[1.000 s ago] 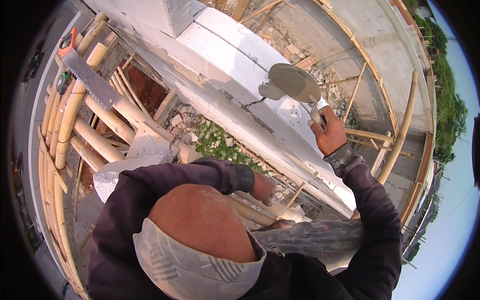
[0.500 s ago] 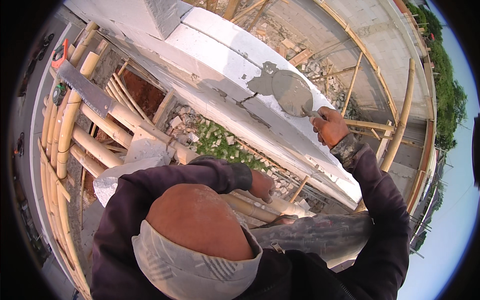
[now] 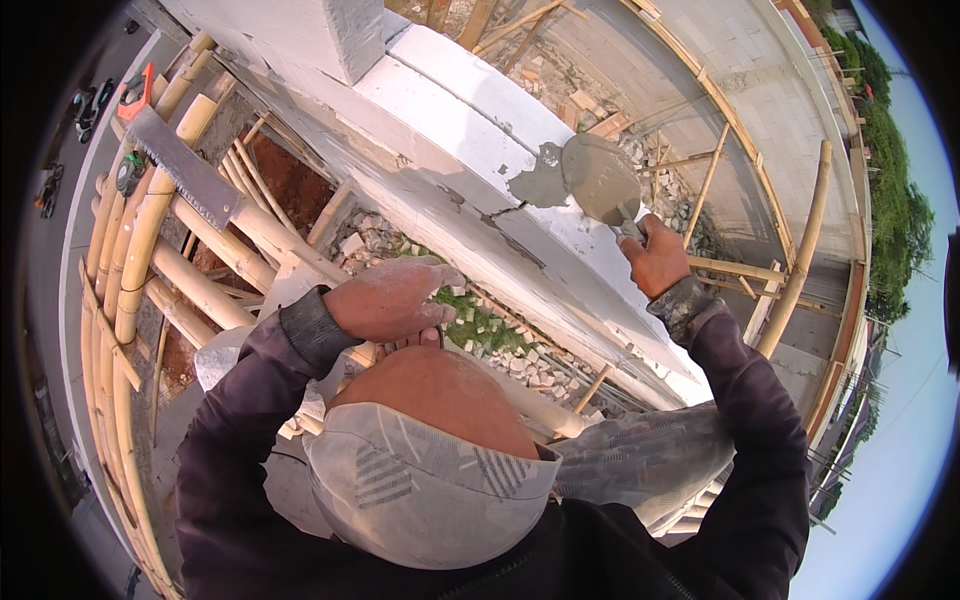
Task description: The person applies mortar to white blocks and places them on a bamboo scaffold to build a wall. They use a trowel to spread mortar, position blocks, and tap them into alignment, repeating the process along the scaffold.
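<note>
My right hand (image 3: 660, 258) grips a trowel (image 3: 603, 180) by its handle. Grey mortar coats the trowel's rounded blade, held over the top of a white block wall (image 3: 455, 125). Beside the blade, a patch of wet mortar (image 3: 540, 182) spreads over the wall top, above a dark crack in the wall's side. My left hand (image 3: 388, 300) hovers above my bare knee, holding nothing, its thumb and fingers curved apart. Toes show just below that hand.
Bamboo scaffold poles (image 3: 150, 235) run along the left, above a road. A handsaw (image 3: 180, 165) with an orange handle lies across them. Below the wall are rubble (image 3: 545, 370) and green plants. A block column (image 3: 345, 40) rises from the wall's far end.
My left hand has swung up and left from beside my knee to above it, its fingers parting. The trowel has shifted slightly up and away from the mortar patch. The view has tilted somewhat.
</note>
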